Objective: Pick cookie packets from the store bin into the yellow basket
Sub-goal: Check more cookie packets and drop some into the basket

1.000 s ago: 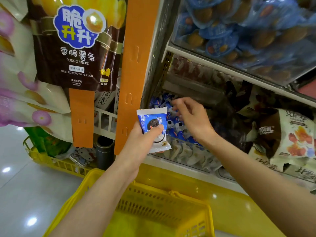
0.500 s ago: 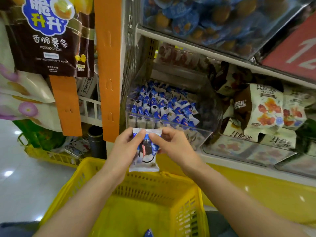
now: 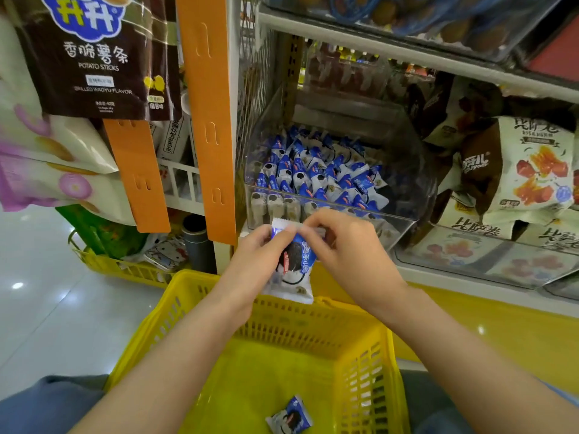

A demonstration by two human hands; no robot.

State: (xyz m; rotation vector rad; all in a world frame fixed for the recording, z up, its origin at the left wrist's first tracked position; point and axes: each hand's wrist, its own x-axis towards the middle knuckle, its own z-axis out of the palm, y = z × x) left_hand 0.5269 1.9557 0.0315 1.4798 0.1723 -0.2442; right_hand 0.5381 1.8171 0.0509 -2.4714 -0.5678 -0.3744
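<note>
Our right hand (image 3: 347,249) has left the store bin (image 3: 407,183) and joined our left hand (image 3: 253,258). Both now pinch one cookie packet (image 3: 293,267) by its top, above the yellow basket (image 3: 313,311), ready to drop, we judge. A second packet (image 3: 289,416) lies inside the basket; those in the bin are too many to count.

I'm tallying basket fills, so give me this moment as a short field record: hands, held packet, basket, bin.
left hand: pinches the held packet's top edge
right hand: pinches the same top edge
held cookie packet: hangs upright above the basket's far rim
yellow basket: below the hands
dropped packet: lies alone on the basket floor
store bin: clear, on the shelf
bin packets: many blue-and-white ones, piled
</note>
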